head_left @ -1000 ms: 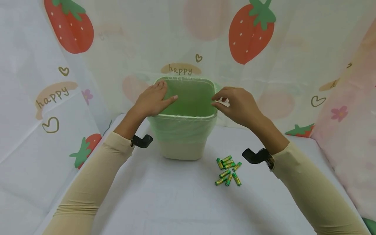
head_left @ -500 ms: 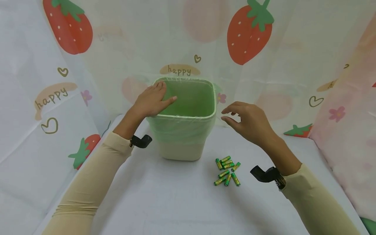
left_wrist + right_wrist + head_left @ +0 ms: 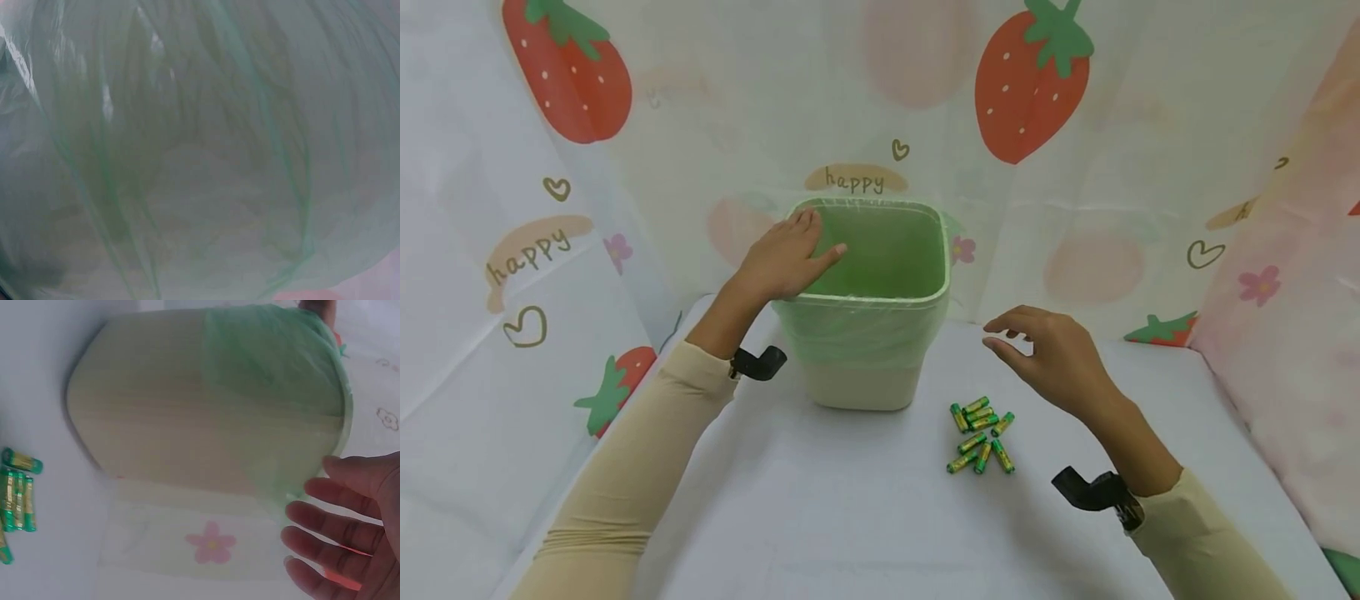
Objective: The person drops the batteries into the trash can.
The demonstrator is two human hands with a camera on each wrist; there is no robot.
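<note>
Since the bag (image 3: 865, 337) looks fitted, the left hand (image 3: 781, 257) outstretched over the bin (image 3: 861, 388), the right hand (image 3: 1058, 357) (fingers parted, empty) would likely next have to pinch a battery (image 3: 1003, 457).

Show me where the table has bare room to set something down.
Bare table: in front of the bin, left of the batteries; also between the right forearm and the pinkish curtain. Crowded: among the batteries, and at the bin's left side, under the left grip.
</note>
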